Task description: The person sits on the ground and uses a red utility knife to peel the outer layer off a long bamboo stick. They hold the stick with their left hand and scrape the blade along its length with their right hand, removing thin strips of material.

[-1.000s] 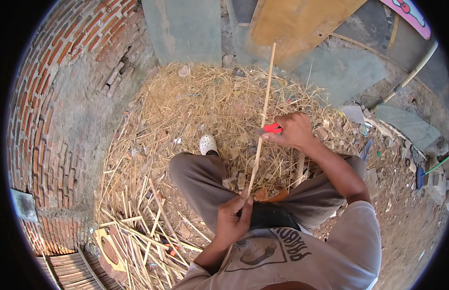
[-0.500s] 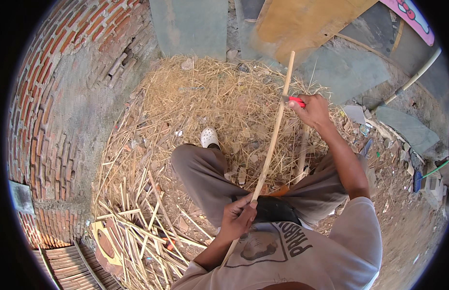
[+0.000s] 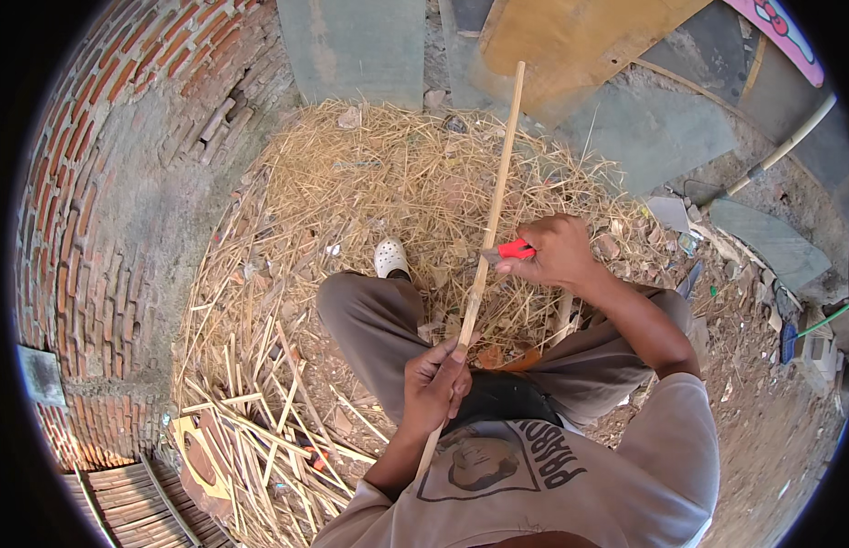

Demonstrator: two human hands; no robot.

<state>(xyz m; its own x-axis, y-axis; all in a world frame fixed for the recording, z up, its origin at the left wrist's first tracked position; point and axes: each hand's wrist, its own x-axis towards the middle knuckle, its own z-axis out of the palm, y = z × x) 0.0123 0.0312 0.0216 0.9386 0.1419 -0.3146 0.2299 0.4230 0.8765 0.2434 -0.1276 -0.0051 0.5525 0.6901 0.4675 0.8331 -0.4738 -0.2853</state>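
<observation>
Strip of pale wood [image 3: 494, 215] slanted over loose straw [image 3: 369, 183], the left hand [image 3: 435, 382] closing its grip around the lower part; the right hand [image 3: 550, 250], grip firmly closed, pressed a red-handled knife [image 3: 516, 248] against it higher up.

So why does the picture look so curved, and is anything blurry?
Head view: the fisheye lens bends the red brick wall and leaves black corners; same head view: the long pale wooden strip and small red-handled blade look fairly crisp, while the brown earth ground at lower right looks soft and smeared.
</observation>
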